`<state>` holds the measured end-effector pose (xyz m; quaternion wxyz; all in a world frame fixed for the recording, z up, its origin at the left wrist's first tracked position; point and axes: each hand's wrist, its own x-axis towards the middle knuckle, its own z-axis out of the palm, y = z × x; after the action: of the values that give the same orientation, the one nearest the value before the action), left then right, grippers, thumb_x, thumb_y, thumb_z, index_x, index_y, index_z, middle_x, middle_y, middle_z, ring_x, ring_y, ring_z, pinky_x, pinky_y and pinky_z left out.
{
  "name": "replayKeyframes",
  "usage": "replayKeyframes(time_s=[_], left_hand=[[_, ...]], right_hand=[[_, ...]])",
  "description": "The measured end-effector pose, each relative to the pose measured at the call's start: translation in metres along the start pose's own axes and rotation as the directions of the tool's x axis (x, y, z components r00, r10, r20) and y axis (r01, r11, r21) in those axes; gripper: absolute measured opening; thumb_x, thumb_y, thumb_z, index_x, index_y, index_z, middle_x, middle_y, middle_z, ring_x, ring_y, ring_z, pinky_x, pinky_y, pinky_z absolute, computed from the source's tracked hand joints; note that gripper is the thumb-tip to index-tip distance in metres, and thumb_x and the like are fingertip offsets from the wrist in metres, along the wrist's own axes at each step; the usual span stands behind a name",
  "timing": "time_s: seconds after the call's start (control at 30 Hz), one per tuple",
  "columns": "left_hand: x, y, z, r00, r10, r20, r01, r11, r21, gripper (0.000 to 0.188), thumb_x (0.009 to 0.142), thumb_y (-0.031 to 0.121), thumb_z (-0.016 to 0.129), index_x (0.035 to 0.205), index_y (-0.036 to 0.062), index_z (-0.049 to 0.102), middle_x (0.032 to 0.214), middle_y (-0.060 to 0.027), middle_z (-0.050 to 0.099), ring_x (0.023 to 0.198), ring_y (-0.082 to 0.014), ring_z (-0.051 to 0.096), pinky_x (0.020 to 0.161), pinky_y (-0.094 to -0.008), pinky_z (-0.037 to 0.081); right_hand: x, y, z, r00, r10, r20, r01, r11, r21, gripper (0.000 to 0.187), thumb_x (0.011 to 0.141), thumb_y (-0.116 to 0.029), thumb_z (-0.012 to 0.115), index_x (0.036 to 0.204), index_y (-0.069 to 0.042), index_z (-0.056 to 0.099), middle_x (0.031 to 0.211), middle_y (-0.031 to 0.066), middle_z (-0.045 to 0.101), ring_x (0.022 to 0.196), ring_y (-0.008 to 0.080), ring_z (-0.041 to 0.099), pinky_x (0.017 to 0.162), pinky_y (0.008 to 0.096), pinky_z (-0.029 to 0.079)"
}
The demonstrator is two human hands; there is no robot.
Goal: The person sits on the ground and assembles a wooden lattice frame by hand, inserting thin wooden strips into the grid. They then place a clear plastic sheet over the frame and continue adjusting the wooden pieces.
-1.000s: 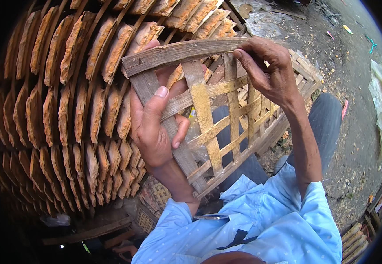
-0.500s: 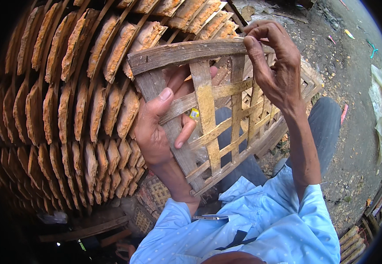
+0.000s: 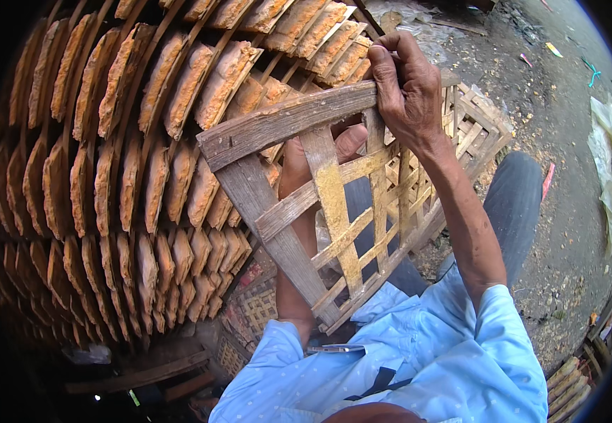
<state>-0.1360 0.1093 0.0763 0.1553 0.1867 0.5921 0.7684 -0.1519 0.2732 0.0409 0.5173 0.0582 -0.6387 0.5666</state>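
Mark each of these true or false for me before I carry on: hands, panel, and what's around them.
1. The right hand is at the upper edge of the wooden lattice panel. True.
2. Both hands lie in front of the panel. False: the left hand is behind it, seen through gaps.
3. Orange-brown slabs stand in rows left of the panel. True.
4. The clothing is red. False: the sleeves are light blue.
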Motion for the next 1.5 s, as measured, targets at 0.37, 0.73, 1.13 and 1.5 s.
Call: replayKeyframes(time_s=[0.37,0.73,1.13,1.5], left_hand=[[-0.001,0.008,0.017,0.994,0.034,-0.104,-0.029,0.998,0.049,0.045,0.089,-0.010,0.078,0.130,-0.0012,0.061,0.119,-0.0208,0.072,0.112,-0.0263,0.074,0.089,-0.0357,0.068],[0.025,-0.057,-0.047,0.965,0.067,-0.252,0.092,0.816,0.571,0.034,0.099,0.007,0.074,0.130,-0.0004,0.062,0.119,-0.0175,0.072,0.101,-0.0262,0.076,0.073,-0.0357,0.067],[-0.003,0.001,-0.034,0.994,-0.052,0.100,0.078,0.957,-0.278,0.058,0.104,0.037,0.068,0.142,-0.0049,0.055,0.126,-0.0299,0.068,0.109,-0.0376,0.075,0.082,-0.0436,0.068],[-0.056,0.067,-0.024,0.977,0.028,0.212,0.000,0.991,-0.134,0.090,0.100,0.058,0.052,0.165,0.0006,0.027,0.149,-0.0409,0.049,0.132,-0.0547,0.058,0.101,-0.0626,0.058]], right_hand=[[-0.006,-0.002,-0.005,1.000,-0.002,-0.026,0.002,1.000,-0.019,0.010,0.106,-0.011,0.064,0.101,-0.003,0.059,0.062,0.0093,0.063,0.052,0.0186,0.064,0.048,0.0355,0.044],[-0.006,-0.013,-0.005,1.000,0.006,-0.004,-0.006,0.999,-0.047,0.012,0.106,-0.011,0.064,0.100,-0.004,0.057,0.061,0.0084,0.061,0.051,0.0161,0.062,0.046,0.0347,0.043],[-0.007,-0.015,0.003,1.000,-0.002,0.011,0.002,0.999,-0.043,0.010,0.106,-0.009,0.063,0.101,-0.002,0.058,0.062,0.0099,0.063,0.051,0.0179,0.064,0.047,0.0356,0.044],[-0.010,-0.008,0.001,0.989,0.143,-0.029,-0.145,0.987,-0.067,0.012,0.104,-0.015,0.068,0.103,-0.003,0.069,0.079,0.0095,0.073,0.069,0.0173,0.072,0.060,0.0345,0.055]])
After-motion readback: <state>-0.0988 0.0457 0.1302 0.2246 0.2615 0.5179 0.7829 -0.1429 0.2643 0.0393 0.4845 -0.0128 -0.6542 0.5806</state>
